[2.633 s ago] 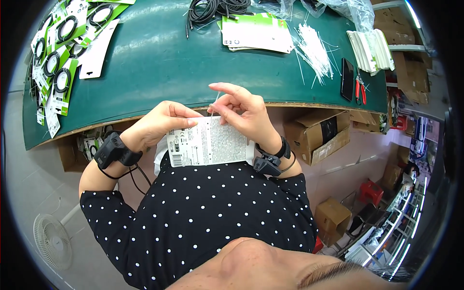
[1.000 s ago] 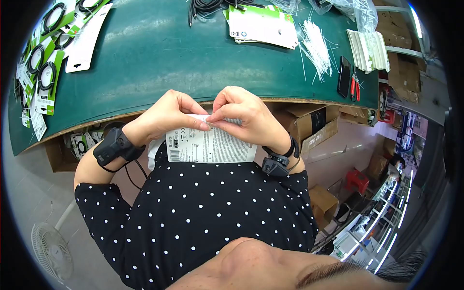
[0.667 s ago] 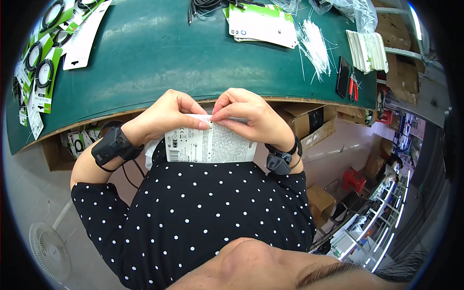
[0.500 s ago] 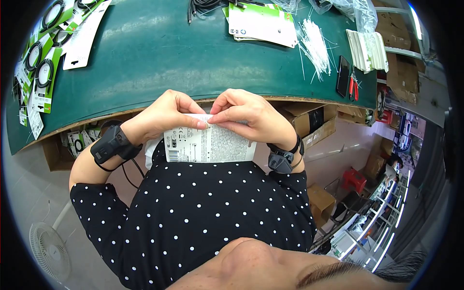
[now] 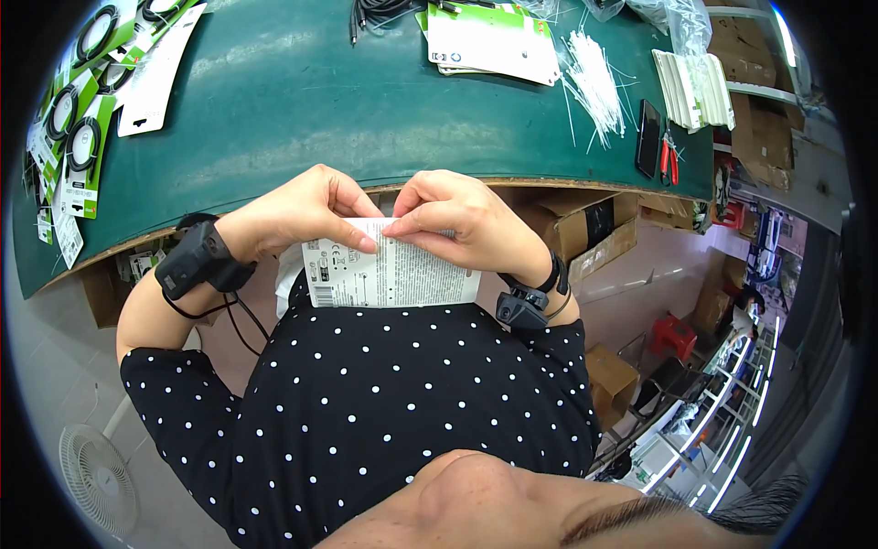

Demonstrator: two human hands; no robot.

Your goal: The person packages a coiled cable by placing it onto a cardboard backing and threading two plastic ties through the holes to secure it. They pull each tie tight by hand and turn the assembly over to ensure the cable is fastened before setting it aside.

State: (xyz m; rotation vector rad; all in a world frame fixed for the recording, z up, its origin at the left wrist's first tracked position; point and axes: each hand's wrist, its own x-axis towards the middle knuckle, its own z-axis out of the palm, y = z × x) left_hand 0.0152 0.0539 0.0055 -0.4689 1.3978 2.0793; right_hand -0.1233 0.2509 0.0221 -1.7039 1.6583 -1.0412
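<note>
Just beyond my body, at the table's near edge, I hold a white printed packaging card upright, its text side facing me. My left hand grips its upper left part, thumb on the front and fingers behind. My right hand is closed at the card's top middle, thumb and index finger pinched together close to the left thumb tip. Whether a small piece such as a tie end is in that pinch, I cannot make out. The card's back is hidden.
On the green table lie carded cables at left and flat cards at the back. White cable ties, a phone, red-handled pliers and a card stack lie at right. Cardboard boxes stand below.
The card and both hands have shifted slightly to the left. My right fingertips have moved a little along the card's upper edge; both hands keep their grip.
</note>
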